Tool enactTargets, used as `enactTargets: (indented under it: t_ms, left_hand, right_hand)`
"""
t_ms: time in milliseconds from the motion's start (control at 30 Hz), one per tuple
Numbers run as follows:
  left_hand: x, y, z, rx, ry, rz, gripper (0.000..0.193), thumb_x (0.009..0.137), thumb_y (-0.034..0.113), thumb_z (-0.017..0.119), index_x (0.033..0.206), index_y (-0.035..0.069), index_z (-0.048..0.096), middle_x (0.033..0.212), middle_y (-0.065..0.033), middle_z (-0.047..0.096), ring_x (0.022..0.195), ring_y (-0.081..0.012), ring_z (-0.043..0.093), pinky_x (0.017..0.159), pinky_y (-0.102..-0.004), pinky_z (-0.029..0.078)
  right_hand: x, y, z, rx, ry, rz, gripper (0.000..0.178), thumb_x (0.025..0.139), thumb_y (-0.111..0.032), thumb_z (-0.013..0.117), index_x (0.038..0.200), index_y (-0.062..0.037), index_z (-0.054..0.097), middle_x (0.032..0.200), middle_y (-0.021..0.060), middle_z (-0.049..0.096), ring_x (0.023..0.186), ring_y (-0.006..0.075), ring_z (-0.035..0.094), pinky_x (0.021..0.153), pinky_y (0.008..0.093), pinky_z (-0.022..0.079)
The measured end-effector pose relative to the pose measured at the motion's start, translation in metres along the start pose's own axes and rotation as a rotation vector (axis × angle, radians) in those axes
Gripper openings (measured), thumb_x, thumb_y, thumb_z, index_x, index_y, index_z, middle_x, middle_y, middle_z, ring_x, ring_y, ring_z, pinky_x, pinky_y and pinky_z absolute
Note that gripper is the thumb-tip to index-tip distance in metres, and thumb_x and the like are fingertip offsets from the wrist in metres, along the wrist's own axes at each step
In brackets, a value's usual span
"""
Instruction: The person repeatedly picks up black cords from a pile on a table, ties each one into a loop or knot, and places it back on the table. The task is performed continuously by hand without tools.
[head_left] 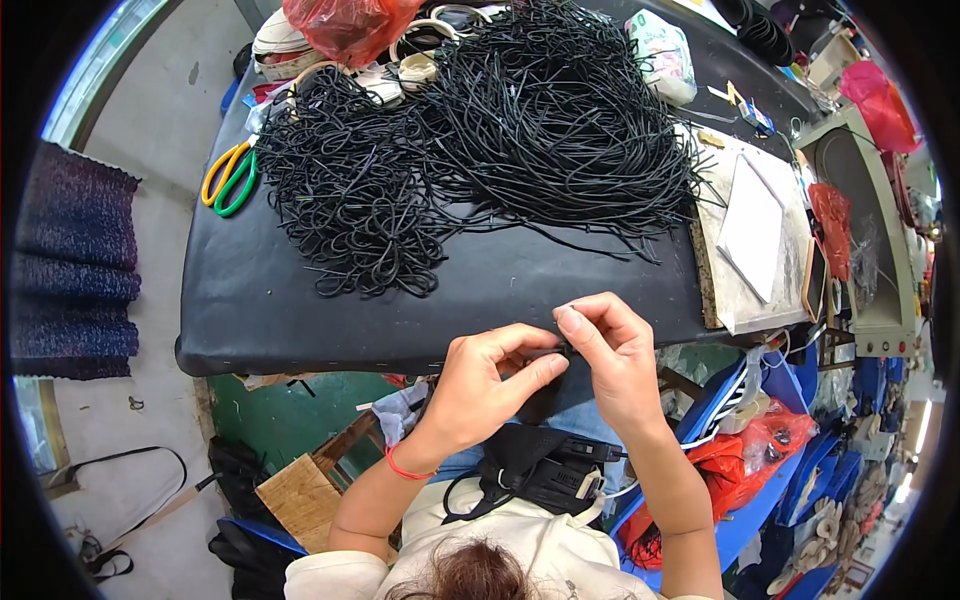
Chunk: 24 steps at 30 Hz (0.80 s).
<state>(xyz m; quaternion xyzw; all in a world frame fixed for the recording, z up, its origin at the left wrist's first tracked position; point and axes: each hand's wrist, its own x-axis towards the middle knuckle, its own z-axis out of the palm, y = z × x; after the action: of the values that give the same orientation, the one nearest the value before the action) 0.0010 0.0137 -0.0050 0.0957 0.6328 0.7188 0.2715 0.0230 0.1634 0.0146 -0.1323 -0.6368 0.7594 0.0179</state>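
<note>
Close together at the near edge of the table, my left hand (500, 385) and my right hand (618, 365) are both closed in a pinch. A small dark piece that looks like black cord (567, 350) runs between their fingertips, mostly hidden by the fingers. Beyond them, a tangled heap of looped black cords (375, 215) lies on the left. A larger pile of long, loose black cords (570, 130) spreads to its right and touches it.
A black-covered table (480, 295) bears the heaps. Scissors with yellow and green handles (232, 178) lie at its left edge. A red plastic bag (355, 25) sits at the back. White board (752, 230) is on the right. A wooden stool (300, 495) stands below left.
</note>
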Motion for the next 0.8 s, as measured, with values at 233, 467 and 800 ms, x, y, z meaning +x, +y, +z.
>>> enactTargets:
  t_ms: [233,467,800]
  left_hand:
    - [-0.001,0.008,-0.009,-0.016,-0.05,-0.035,0.018,0.082,0.005,0.063,0.099,-0.003,0.061,0.084,-0.0017,0.061,0.076,-0.0034,0.054,0.065,-0.018,0.046]
    - [-0.001,0.01,-0.012,0.011,-0.146,-0.123,0.016,0.085,0.011,0.061,0.095,-0.002,0.062,0.076,0.0002,0.059,0.067,-0.003,0.052,0.059,-0.0175,0.043]
    - [-0.006,0.005,-0.002,-0.19,-0.121,-0.076,0.019,0.088,0.012,0.057,0.1,-0.001,0.06,0.075,0.0019,0.057,0.065,-0.003,0.048,0.057,-0.0188,0.042]
  right_hand:
    - [0.004,0.002,-0.012,0.038,-0.023,0.105,0.024,0.089,-0.028,0.057,0.093,-0.0044,0.055,0.087,-0.0004,0.055,0.076,0.0049,0.049,0.063,0.0191,0.04]
    - [-0.004,0.0,-0.011,-0.077,-0.198,0.113,0.017,0.088,-0.019,0.058,0.079,-0.0043,0.055,0.07,-0.0057,0.05,0.064,0.0008,0.042,0.056,0.0171,0.034]
    - [-0.009,0.001,-0.001,-0.05,-0.052,0.029,0.019,0.089,-0.015,0.056,0.075,-0.004,0.051,0.067,-0.0034,0.051,0.061,0.0012,0.045,0.052,0.017,0.036]
